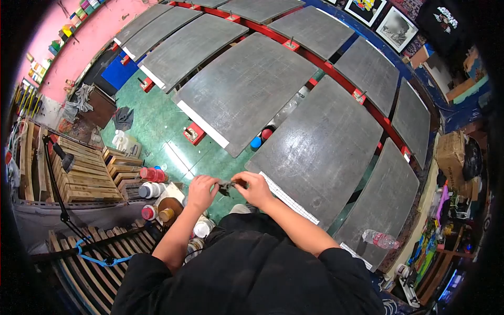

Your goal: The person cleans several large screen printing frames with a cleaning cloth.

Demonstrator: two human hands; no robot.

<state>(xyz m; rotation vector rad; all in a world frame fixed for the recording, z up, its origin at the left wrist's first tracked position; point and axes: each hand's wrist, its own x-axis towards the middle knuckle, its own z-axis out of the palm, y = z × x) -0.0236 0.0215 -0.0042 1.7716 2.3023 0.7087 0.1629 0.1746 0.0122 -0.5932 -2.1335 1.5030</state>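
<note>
Both of my hands are raised in front of my body, close together at the near edge of the grey boards. Between them is a small dark, crumpled thing [225,187], too small to name for certain. My left hand [202,190] pinches its left side with thumb and fingers. On its right side, my right hand [255,188] has its fingers closed in a pinch too. Nearest to the right hand is a grey flat board [320,152] with a white ruled strip [289,197] along its near edge.
Several more grey boards [247,86] sit on a red metal frame [323,63]. Paint tubs and bottles [152,190] stand to the left beside wooden screen frames [86,173]. A plastic bottle [380,239] lies on the right board. Green floor [181,157] shows between.
</note>
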